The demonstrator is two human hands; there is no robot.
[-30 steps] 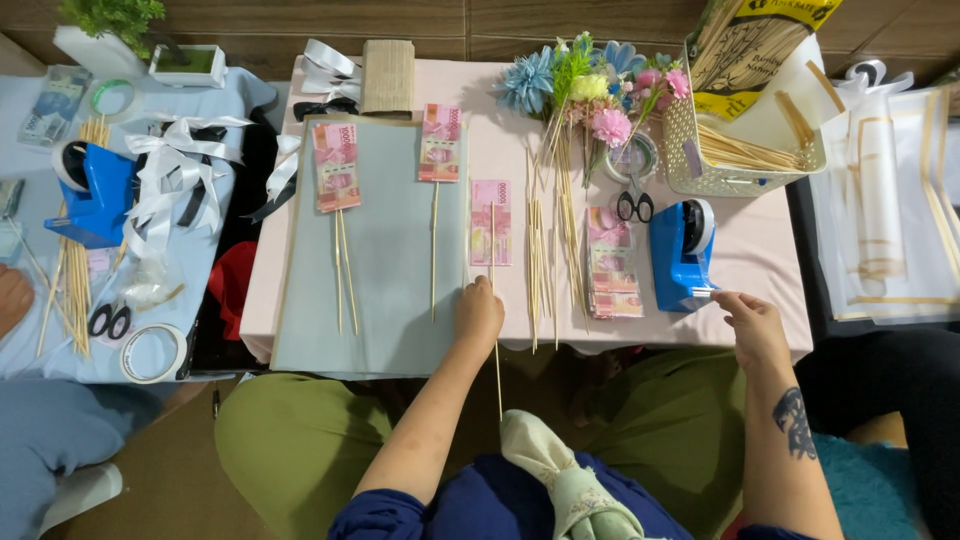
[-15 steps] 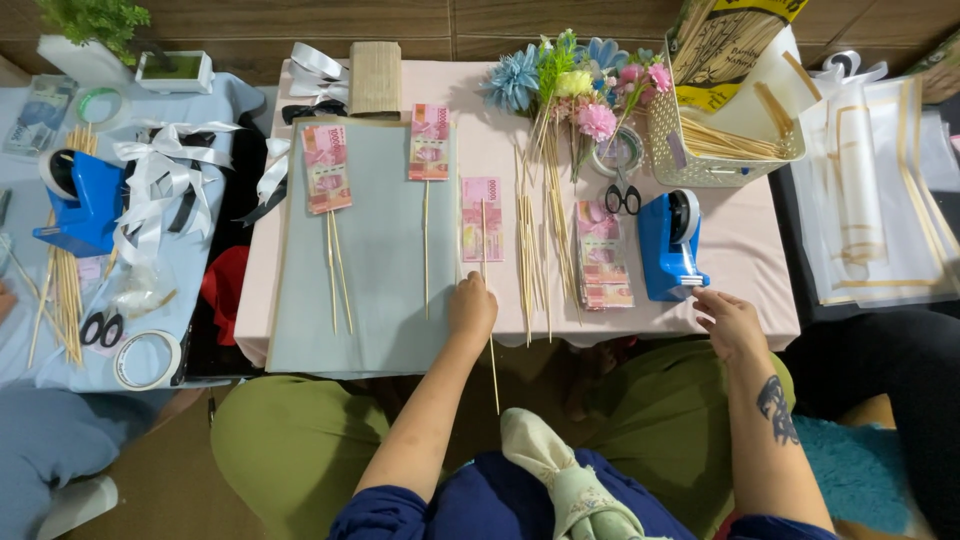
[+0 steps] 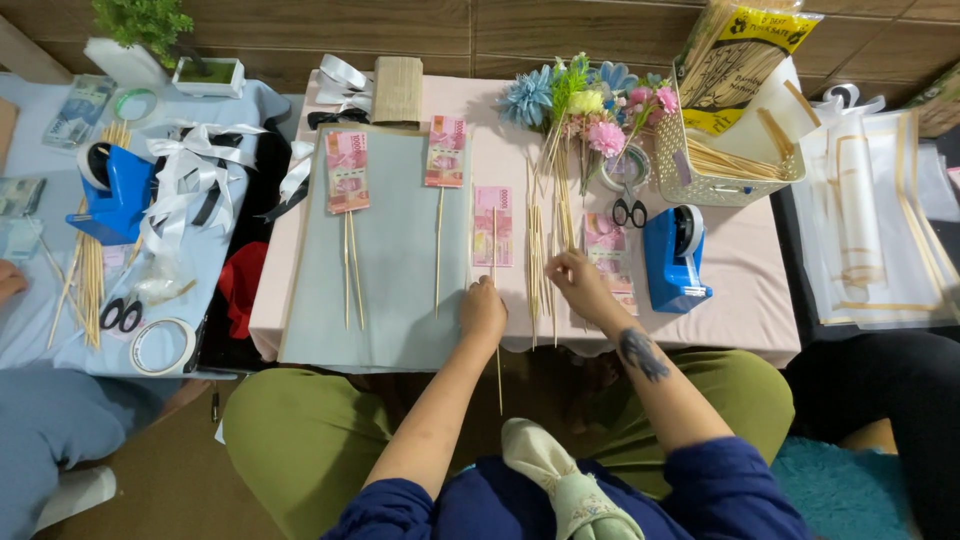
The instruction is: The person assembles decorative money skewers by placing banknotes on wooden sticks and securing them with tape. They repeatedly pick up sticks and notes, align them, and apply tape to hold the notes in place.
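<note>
Thin wooden skewer with a pink banknote fixed at its upper end, lying on the pink surface just right of the pale blue-grey sheet, lower end jutting past the near edge toward the lap; left hand resting on that skewer near the surface edge, fingers curled and pressed down on it, grip closed on the stick; right hand just to the right, fingertips pinched together at the loose bundle of bare skewers, tattooed forearm behind it; under and beside that hand a small stack of pink banknotes; on the blue-grey sheet, two more banknote skewers, one at left with doubled sticks, one at centre with a single stick; beyond the bundle, artificial flowers in blue, yellow and pink, stems pointing toward the hands; small scissors between flowers and a blue tape dispenser; white basket of skewers at far right of the surface, yellow bag leaning in it; further left, a second light blue surface carrying another blue tape dispenser, white and black ribbons, scissors, a tape roll; folded green-trousered knees below.
</note>
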